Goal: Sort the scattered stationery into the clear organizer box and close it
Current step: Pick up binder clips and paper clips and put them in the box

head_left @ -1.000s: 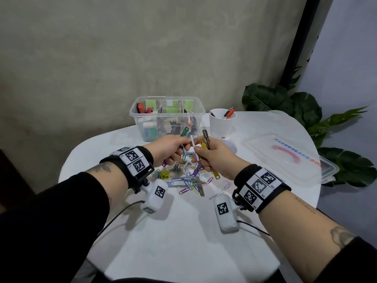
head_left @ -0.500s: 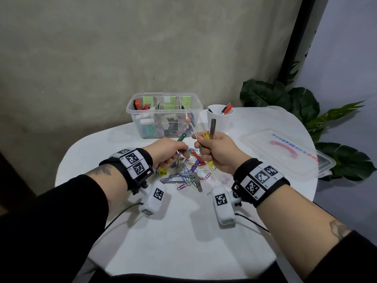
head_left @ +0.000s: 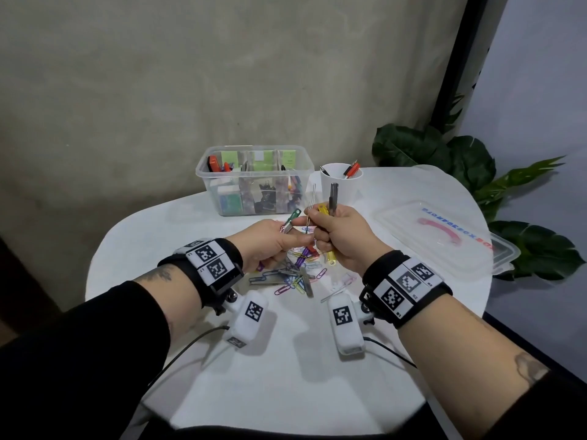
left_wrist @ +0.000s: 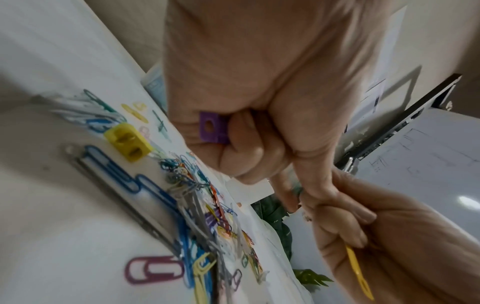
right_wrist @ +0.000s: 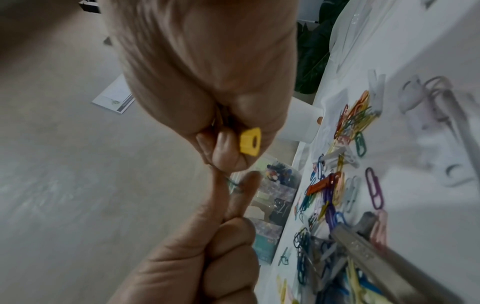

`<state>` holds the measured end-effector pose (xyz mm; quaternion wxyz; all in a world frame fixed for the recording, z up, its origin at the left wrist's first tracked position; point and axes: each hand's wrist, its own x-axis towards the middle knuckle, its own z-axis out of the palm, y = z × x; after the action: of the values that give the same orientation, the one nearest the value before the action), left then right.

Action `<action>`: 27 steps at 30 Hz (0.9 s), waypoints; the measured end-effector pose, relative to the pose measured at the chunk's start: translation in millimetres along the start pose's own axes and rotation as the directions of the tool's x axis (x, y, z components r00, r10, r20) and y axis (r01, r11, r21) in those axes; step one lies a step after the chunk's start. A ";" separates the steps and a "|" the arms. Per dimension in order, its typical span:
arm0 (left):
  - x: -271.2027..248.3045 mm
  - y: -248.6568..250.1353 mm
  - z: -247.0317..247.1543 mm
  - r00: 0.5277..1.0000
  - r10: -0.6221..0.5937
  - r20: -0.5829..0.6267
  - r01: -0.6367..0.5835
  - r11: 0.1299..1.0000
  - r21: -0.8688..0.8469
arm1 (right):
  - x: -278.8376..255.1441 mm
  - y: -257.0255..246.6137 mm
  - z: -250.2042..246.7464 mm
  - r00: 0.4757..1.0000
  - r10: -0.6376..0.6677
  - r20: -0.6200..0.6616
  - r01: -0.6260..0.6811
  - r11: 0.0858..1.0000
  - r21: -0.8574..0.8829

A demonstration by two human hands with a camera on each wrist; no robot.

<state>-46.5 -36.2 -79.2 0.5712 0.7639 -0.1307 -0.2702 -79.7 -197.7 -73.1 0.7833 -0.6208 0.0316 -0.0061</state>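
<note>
Your left hand [head_left: 270,239] is raised above the worktop [head_left: 286,360], fingers curled round a green-tipped clip [head_left: 291,220] and a purple plastic piece [left_wrist: 213,127]; its thumb and forefinger meet your right hand. Your right hand [head_left: 343,236] has its fingers curled round a bundle: a yellow clip [head_left: 324,209], a dark metal bar [head_left: 333,198] standing upright, and a thin wire clip [head_left: 313,201] pinched at the fingertips. The 2 hands touch over the pile of coloured paper clips [head_left: 295,274] lying loose on the worktop. The clear organizer box [head_left: 254,182] stands open at the far edge, its compartments already holding stationery. Just beside it to the right is a white cup [head_left: 341,185] with pens. The lid [head_left: 444,236] lies flat, well apart, on the right.
</note>
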 end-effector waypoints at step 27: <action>-3.2 2.4 -8.0 0.968 -0.249 0.015 0.227 0.855 -0.466 | -11.2 3.6 -9.4 0.971 -0.178 0.160 0.234 0.571 -0.787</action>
<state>-44.4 -28.9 -74.5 0.7024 0.6212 0.0463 -0.3444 -91.5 -205.5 -78.2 0.4157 -0.9049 -0.0662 -0.0630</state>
